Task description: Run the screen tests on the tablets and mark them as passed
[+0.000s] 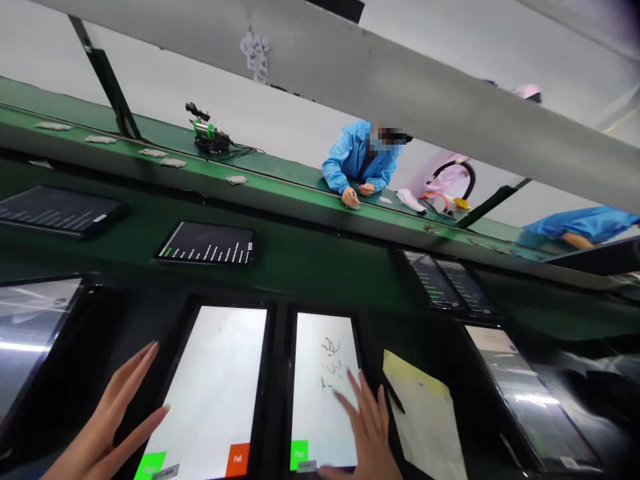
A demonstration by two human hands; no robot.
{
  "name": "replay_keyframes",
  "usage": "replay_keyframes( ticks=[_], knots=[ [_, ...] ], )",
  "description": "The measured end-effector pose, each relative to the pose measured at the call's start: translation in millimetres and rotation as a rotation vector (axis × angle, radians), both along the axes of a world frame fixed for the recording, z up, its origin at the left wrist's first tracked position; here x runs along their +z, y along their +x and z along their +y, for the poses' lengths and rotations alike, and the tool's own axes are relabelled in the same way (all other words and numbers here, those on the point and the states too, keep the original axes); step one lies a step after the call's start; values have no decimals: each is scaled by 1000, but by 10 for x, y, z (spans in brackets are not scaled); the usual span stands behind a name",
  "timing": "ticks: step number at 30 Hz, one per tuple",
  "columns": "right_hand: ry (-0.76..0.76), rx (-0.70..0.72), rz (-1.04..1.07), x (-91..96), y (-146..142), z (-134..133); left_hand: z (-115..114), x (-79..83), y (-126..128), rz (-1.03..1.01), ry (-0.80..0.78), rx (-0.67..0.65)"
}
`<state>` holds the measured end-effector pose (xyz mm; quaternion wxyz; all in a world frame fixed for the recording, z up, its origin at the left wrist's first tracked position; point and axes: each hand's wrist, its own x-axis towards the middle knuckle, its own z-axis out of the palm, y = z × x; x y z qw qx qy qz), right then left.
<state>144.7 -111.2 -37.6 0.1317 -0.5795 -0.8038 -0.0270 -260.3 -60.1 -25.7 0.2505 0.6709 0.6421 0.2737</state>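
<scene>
Two tablets with bright white screens lie side by side in front of me. My left hand is flat with fingers spread, resting beside the left edge of the left tablet, which shows a green and an orange button at its bottom. My right hand lies flat with fingers apart on the lower right of the right tablet, whose screen carries scribbled marks and a green button. Neither hand holds anything.
A yellowish paper sheet with a dark pen lies right of the tablets. More tablets rest on the dark green surface. Behind runs a green conveyor belt with small parts; a co-worker in a blue coat sits across it.
</scene>
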Motion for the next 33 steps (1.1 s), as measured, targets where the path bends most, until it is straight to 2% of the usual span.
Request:
replay_keyframes(
  ticks=[2, 5, 7, 10, 13, 17, 22, 27, 30, 33],
  knots=[
    [90, 146, -51, 49, -122, -59, 289, 163, 182, 67, 107, -127],
    [166, 263, -90, 196, -255, -14, 811, 272, 534, 360, 364, -312],
    [180, 310, -85, 276, -287, 63, 1100, 236, 768, 516, 484, -320],
    [196, 359, -57, 294, -278, 137, 1337, 123, 996, 563, 506, -282],
    [232, 415, -56, 244, -265, 134, 1383, 54, 1051, 553, 500, -265],
    [251, 475, -57, 246, -308, 121, 1366, 56, 1024, 524, 482, -286],
    [276, 474, -17, 288, -364, 129, 1377, 57, 1033, 460, 456, -288],
    [276, 482, -35, 214, -419, 95, 1352, 30, 1069, 371, 378, -252],
    [333, 450, -27, 209, -455, 75, 1357, 24, 1089, 304, 309, -197],
    [295, 349, -61, 272, -350, 52, 1407, 13, 1127, 271, 273, -159]
  ],
)
